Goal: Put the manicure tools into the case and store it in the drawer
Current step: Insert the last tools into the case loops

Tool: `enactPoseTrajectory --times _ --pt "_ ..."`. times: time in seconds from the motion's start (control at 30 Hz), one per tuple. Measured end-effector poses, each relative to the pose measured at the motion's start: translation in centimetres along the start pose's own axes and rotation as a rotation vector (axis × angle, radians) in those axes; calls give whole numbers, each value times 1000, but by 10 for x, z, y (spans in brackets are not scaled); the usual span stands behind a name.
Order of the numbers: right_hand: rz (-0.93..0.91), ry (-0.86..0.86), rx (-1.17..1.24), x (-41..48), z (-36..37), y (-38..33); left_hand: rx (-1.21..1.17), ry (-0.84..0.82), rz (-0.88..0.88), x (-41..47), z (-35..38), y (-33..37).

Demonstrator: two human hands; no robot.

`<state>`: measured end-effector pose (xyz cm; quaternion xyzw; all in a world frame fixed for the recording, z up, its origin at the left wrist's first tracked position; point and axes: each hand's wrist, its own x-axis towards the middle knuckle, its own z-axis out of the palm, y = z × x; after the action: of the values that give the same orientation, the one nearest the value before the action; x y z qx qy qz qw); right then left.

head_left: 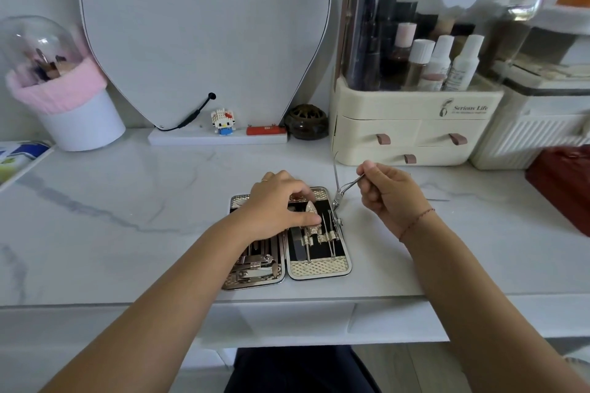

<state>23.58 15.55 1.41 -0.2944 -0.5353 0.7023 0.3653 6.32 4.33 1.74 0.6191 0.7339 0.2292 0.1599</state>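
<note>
Lying open on the marble tabletop (127,201) near its front edge is the manicure case (319,268), both halves facing up.

- Left half: clippers (255,274) strapped in, partly hidden under the left forearm.
- Right half: a dark file (298,244) and several thin metal picks (330,233) held in loops on black lining.

Left hand (281,204) rests palm-down over the top of the case where the two halves meet, fingers spread and only slightly bent. Thumb and forefinger lie on either side of a gold tool (311,220) seated in the right half, and no firm grip is visible.

Right hand (389,195) is raised just right of the case, well apart from the left. Its thumb and fingers pinch the handle end of a hinged metal tool (346,188), which slants down and to the left. The tool's tip sits at the case's right rim; actual contact cannot be told.

Behind the case stand a cream cosmetics organiser (415,124) with small drawers, a mirror (198,35) and a pink-rimmed brush holder (73,112).
</note>
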Motion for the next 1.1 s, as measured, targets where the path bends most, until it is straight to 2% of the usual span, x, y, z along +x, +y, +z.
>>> enactPoseTrajectory --times 0.23,0.37,0.57,0.83,1.1 --pt "52 -19 8 3 4 1 -201 69 0 -5 1 -1" --pt "103 -23 -147 9 13 2 -369 92 30 -11 -5 0" --pt "179 -142 -375 19 26 4 -463 119 25 -13 -4 -5" --pt "425 -344 -278 37 21 -3 -469 137 7 -10 0 -6" --pt "457 -371 -247 45 20 -4 -483 142 -4 -12 1 -8"
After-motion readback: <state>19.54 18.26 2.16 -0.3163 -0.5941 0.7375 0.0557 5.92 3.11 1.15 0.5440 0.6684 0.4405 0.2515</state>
